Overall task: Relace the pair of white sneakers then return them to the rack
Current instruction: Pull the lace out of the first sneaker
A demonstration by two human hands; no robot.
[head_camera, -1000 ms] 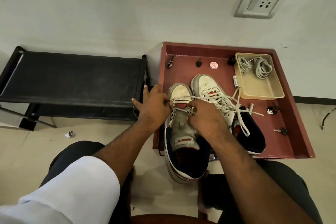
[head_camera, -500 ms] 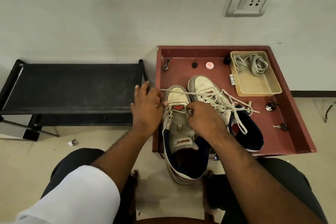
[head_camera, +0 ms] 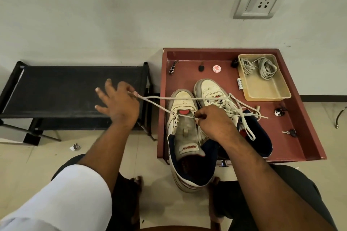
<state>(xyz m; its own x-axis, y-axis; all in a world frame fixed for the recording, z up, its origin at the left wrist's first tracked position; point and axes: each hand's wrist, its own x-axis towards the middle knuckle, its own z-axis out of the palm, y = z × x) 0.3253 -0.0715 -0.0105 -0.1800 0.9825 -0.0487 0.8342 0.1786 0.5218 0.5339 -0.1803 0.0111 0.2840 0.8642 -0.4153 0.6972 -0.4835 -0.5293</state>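
Our left hand [head_camera: 117,104] pinches the white lace [head_camera: 159,102] taut over the black rack [head_camera: 75,90], other fingers spread. Our right hand [head_camera: 212,124] pinches the lace at the near sneaker [head_camera: 185,118], beside the laced sneaker [head_camera: 212,90] on the red tray [head_camera: 300,137].

Upside-down "SPARX" on the near sneaker's tongue label [head_camera: 188,148]

Head view, steeply down, close over lap

Even, soft indoor light; faint shadows; sharp focus; wide-angle bending at edges; no glare.
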